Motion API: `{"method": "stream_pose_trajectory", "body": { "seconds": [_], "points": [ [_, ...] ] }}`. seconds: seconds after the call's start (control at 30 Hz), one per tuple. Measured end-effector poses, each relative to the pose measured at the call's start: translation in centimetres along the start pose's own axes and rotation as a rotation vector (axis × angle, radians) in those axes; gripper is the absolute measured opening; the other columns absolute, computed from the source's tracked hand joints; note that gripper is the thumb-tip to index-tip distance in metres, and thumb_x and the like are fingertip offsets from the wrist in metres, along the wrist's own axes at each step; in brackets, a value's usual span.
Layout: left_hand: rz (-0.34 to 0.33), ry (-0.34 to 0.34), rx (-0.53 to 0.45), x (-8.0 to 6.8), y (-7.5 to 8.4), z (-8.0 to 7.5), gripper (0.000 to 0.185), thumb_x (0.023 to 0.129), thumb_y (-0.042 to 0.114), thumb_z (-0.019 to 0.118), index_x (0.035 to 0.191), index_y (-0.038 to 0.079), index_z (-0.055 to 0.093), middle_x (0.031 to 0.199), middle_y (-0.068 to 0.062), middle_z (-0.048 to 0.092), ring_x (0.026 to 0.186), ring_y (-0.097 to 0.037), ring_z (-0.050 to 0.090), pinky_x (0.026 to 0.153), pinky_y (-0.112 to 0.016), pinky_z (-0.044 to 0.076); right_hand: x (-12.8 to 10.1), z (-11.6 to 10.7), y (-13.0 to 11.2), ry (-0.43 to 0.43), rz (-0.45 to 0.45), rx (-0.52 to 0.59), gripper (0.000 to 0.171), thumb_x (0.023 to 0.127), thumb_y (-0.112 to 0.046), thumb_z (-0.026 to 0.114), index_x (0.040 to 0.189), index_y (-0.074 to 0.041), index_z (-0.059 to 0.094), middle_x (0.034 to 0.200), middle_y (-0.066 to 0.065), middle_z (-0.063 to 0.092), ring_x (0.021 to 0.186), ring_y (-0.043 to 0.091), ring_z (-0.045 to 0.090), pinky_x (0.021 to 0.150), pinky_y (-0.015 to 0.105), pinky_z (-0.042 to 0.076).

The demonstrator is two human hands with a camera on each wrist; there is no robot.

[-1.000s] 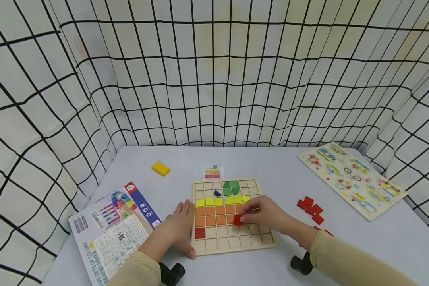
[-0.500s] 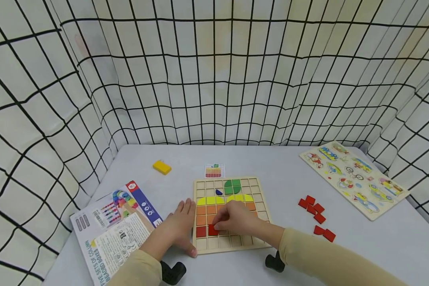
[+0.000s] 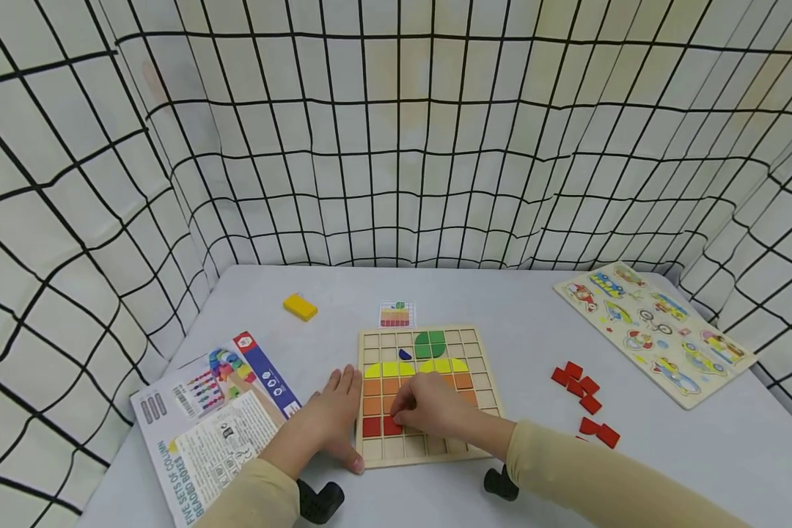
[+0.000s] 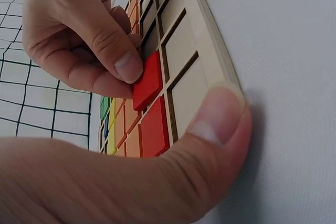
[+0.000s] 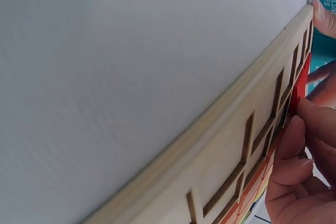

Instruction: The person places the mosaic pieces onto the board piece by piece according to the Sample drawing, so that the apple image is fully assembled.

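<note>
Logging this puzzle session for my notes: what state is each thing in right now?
Grid board: flat on the table, partly filled.
Red tile: tilted, half in its cell, beside a seated red tile.
Right hand: pinching the red tile.
Left hand: fingers flat on the table, thumb against the board's edge.
Loose red tiles: scattered on the table.
Vehicle puzzle: lying flat, pieces in.

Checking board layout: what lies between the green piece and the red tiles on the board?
In the head view, yellow pieces and orange tiles lie between the green piece and red tiles.
</note>
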State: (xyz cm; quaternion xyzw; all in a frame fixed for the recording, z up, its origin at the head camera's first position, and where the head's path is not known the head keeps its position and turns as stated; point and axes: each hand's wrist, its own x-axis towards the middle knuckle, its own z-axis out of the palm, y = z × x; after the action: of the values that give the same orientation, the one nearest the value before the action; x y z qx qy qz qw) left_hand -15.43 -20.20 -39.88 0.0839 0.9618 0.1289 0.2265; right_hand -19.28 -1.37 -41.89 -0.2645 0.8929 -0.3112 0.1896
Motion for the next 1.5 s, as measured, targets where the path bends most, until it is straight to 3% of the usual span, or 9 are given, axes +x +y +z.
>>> {"method": "stream_pose_trajectory", "body": {
  "seconds": [0.3,0.5,0.6,0.77,0.87,1.0,1.2,1.33,1.5],
  "points": [
    [0.005,0.007,-0.004,0.1,-0.2,0.2,0.128,0.061,0.034,0.099,0.156,-0.010,0.026,0.167,-0.030,0.021,0.155,-0.049,0.017,0.116,-0.068,0.033,0.1,0.1,0.6,0.009,-0.033,-0.011,0.007,0.090,-0.009,0.078,0.086,-0.014,0.079,0.076,-0.010,0.069,0.074,0.005,0.056,0.067,0.017,0.049],
    [0.009,0.010,-0.005,0.3,-0.3,0.3,0.129,0.060,0.034,0.099,0.157,-0.010,0.026,0.167,-0.029,0.020,0.156,-0.049,0.016,0.116,-0.068,0.032,-1.3,-2.4,2.8,0.104,-0.002,0.032,0.006,0.089,-0.009,0.078,0.085,-0.013,0.077,0.080,-0.007,0.068,0.076,0.010,0.056,0.065,0.020,0.048],
    [0.004,-0.003,0.002,0.3,-0.2,0.1,0.129,0.061,0.035,0.099,0.157,-0.009,0.024,0.167,-0.029,0.018,0.156,-0.049,0.015,0.117,-0.068,0.031,-2.4,-4.9,5.4,0.189,0.072,0.002,0.001,0.089,-0.011,0.079,0.089,-0.011,0.077,0.083,-0.004,0.070,0.077,0.013,0.056,0.067,0.022,0.049],
    [0.000,-0.012,0.010,0.3,-0.1,-0.1,0.129,0.062,0.035,0.098,0.158,-0.009,0.023,0.168,-0.029,0.017,0.156,-0.049,0.014,0.117,-0.068,0.031,-4.9,-9.6,11.9,0.297,0.186,-0.101,0.009,0.093,-0.008,0.073,0.100,-0.007,0.077,0.093,0.004,0.074,0.082,0.016,0.059,0.072,0.027,0.054],
    [0.000,-0.016,0.009,0.3,0.0,-0.1,0.129,0.062,0.035,0.098,0.157,-0.010,0.024,0.168,-0.030,0.017,0.156,-0.049,0.014,0.117,-0.068,0.031,-6.6,-11.9,15.4,0.306,0.244,-0.168,0.014,0.094,-0.010,0.072,0.106,-0.004,0.075,0.098,0.008,0.074,0.085,0.018,0.061,0.076,0.033,0.057],
    [-0.001,-0.020,0.005,0.3,0.1,0.0,0.129,0.062,0.034,0.098,0.157,-0.010,0.024,0.167,-0.030,0.018,0.156,-0.050,0.015,0.116,-0.068,0.031,-8.4,-13.6,17.8,0.257,0.303,-0.212,0.024,0.093,-0.018,0.074,0.111,-0.002,0.073,0.101,0.010,0.073,0.087,0.020,0.060,0.075,0.034,0.056],
    [-0.006,-0.017,-0.006,0.2,0.1,0.0,0.128,0.061,0.033,0.098,0.157,-0.010,0.024,0.167,-0.030,0.018,0.156,-0.050,0.014,0.116,-0.069,0.031,-9.2,-13.7,18.2,0.205,0.313,-0.242,0.033,0.089,-0.024,0.080,0.112,-0.001,0.072,0.102,0.010,0.072,0.089,0.021,0.061,0.077,0.036,0.059],
    [-0.002,-0.013,-0.012,0.1,0.1,0.0,0.128,0.061,0.033,0.098,0.157,-0.010,0.025,0.167,-0.030,0.018,0.156,-0.050,0.014,0.116,-0.069,0.032,-9.2,-13.5,17.8,0.214,0.301,-0.248,0.029,0.088,-0.020,0.080,0.108,-0.001,0.071,0.099,0.010,0.069,0.089,0.023,0.058,0.078,0.038,0.058],
    [0.003,-0.009,-0.001,0.2,0.1,0.0,0.127,0.061,0.033,0.098,0.157,-0.010,0.025,0.167,-0.030,0.019,0.156,-0.050,0.015,0.115,-0.069,0.033,-9.2,-13.0,17.4,0.239,0.296,-0.217,0.021,0.088,-0.015,0.080,0.103,-0.006,0.068,0.094,0.006,0.067,0.086,0.021,0.056,0.073,0.031,0.054]
  ]
}}
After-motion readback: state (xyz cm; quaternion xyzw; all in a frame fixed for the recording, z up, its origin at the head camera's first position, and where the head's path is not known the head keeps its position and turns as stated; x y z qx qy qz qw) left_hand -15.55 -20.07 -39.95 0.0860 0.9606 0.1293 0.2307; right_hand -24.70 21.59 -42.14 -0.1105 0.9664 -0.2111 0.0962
